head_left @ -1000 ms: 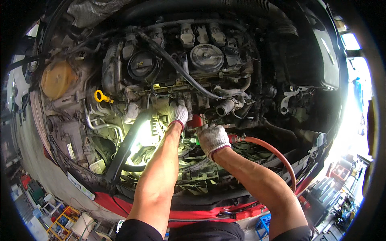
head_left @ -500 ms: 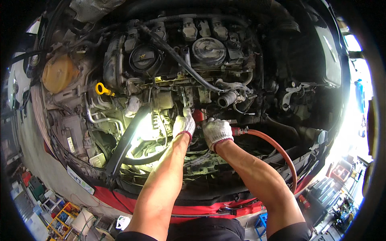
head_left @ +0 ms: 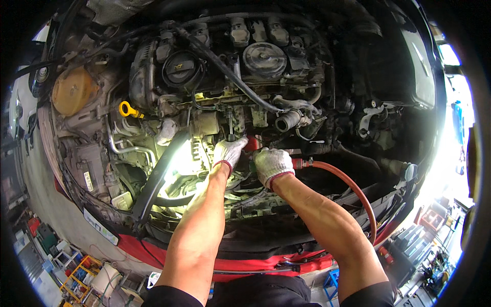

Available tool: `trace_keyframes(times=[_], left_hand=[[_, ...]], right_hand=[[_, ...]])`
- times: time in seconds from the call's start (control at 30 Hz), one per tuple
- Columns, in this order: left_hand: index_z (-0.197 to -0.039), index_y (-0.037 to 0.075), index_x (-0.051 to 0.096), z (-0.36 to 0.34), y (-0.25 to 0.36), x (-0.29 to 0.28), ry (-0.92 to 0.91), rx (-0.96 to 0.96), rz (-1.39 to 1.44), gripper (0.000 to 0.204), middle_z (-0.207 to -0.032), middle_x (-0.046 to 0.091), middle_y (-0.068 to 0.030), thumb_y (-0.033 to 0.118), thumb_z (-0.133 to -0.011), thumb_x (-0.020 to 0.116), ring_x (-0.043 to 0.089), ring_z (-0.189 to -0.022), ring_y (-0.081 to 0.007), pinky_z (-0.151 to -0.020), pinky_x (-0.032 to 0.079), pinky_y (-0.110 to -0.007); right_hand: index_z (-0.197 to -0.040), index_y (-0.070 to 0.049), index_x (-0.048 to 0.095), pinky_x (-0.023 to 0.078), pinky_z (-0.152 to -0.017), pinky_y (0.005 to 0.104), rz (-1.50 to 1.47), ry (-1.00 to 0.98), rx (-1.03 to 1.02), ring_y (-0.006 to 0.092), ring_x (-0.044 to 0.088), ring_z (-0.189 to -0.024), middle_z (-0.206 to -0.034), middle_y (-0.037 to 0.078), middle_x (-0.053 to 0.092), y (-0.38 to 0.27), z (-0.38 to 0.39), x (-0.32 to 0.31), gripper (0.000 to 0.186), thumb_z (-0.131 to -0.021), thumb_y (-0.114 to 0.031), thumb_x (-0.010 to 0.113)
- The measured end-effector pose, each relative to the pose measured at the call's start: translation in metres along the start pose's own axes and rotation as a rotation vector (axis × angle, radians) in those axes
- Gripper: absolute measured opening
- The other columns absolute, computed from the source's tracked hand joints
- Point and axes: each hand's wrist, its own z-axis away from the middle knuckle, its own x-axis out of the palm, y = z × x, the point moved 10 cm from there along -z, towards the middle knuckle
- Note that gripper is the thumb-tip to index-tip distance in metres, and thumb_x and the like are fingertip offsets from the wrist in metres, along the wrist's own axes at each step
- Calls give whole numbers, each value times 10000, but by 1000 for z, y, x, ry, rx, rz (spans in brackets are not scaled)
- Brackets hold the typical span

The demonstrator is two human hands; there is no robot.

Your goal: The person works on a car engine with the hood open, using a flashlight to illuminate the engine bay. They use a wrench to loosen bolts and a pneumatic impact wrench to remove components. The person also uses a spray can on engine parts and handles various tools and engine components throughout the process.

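Note:
Low in the middle of the engine bay, my left hand [head_left: 229, 151], in a white knitted glove with a red cuff, is closed on the head of a red air tool [head_left: 252, 144]. A steel extension [head_left: 230, 123] rises from it toward the engine. My right hand [head_left: 272, 166], gloved alike, is wrapped round the tool's handle, where an orange air hose [head_left: 352, 185] attaches on the right. Just left of my left hand, a glowing work light [head_left: 174, 166] lights pipes and wiring. A black hose [head_left: 227, 71] crosses the engine above both hands. What the extension reaches is too dark to make out.
The engine top carries a black oil cap [head_left: 178, 68] and a round disc [head_left: 265, 60]. A yellow dipstick ring [head_left: 126, 109] and amber reservoir [head_left: 73, 90] sit left. A red bumper edge [head_left: 143, 247] runs below, with tool carts [head_left: 404, 243] and crates [head_left: 82, 279] beyond.
My left hand has moved down and back from high behind the tool, uncovering the steel extension, and shifted slightly left since half a second ago. My right hand stays on the tool.

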Motion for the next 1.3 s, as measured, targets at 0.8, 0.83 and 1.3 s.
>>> trace_keyframes(times=[0.8,0.83,1.3], left_hand=[[-943,-15,710,-32,-26,16,-23,33,126,535,-802,725,-146,486,-757,737,695,-757,-292,-724,534,-386],[-926,-5,710,-33,-32,7,20,32,83,510,-772,718,-137,476,-758,737,690,-733,-286,-709,531,-385],[-1047,-7,656,0,16,-11,197,79,-62,550,-945,713,-223,456,-758,725,695,-892,-355,-828,538,-417]], right_hand=[[-1005,-92,708,553,-706,403,97,61,-4,280,713,-884,-940,115,714,-6,-6,8,196,-847,-172,624],[-1008,-91,707,552,-704,402,101,71,-24,281,713,-881,-938,115,715,-12,-5,4,198,-847,-173,624],[-1042,-56,689,547,-684,387,116,59,-27,271,717,-855,-897,110,729,-4,-2,4,235,-847,-174,633]])
